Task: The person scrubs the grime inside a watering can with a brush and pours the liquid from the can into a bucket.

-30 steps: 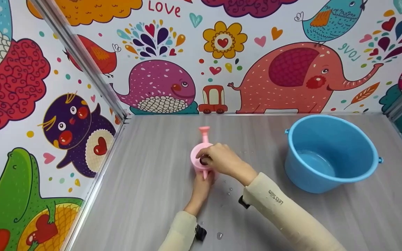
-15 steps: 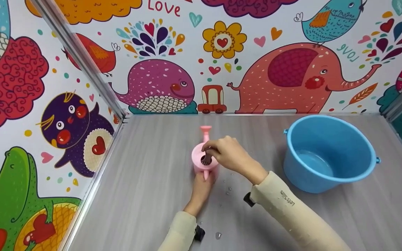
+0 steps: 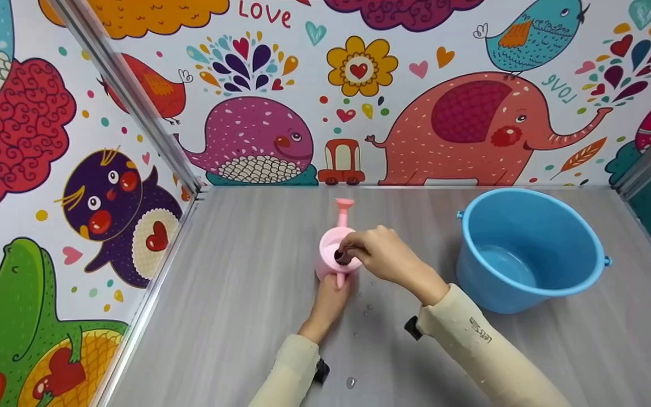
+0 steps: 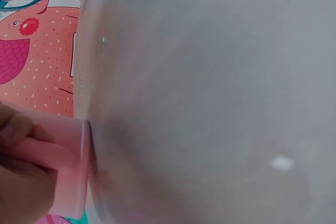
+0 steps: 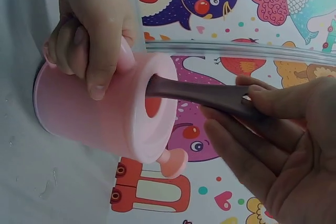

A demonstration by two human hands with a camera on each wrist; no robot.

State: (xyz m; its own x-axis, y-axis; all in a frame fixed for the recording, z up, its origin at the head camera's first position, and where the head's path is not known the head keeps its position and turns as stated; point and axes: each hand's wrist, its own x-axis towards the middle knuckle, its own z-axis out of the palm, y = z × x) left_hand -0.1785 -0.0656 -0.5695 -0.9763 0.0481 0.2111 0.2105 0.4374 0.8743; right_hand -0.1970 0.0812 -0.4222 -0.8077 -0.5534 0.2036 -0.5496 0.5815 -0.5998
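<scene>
A pink watering can (image 3: 325, 265) stands upright on the tabletop, its spout pointing toward the back wall. My left hand (image 3: 330, 299) grips its handle; in the right wrist view the thumb (image 5: 97, 88) lies along the handle beside the can body. Between thumb and fingers my right hand (image 3: 390, 257) pinches the dark brown handle of a brush (image 5: 199, 93). The brush reaches through the round opening in the can's top, a few dark bristles showing at the rim and the rest of its head hidden inside. The left wrist view shows only part of the can (image 4: 71, 192) and hand.
A large blue bucket (image 3: 486, 288) stands to the right, with a little clear liquid seemingly at its bottom. Several water drops (image 3: 351, 382) lie on the grey tabletop (image 3: 235, 294). Printed cartoon walls (image 3: 416, 34) enclose the back and sides.
The watering can and both hands have shifted slightly right. Half a second ago the brush was raised higher out of the opening; now it is lower in it again.
</scene>
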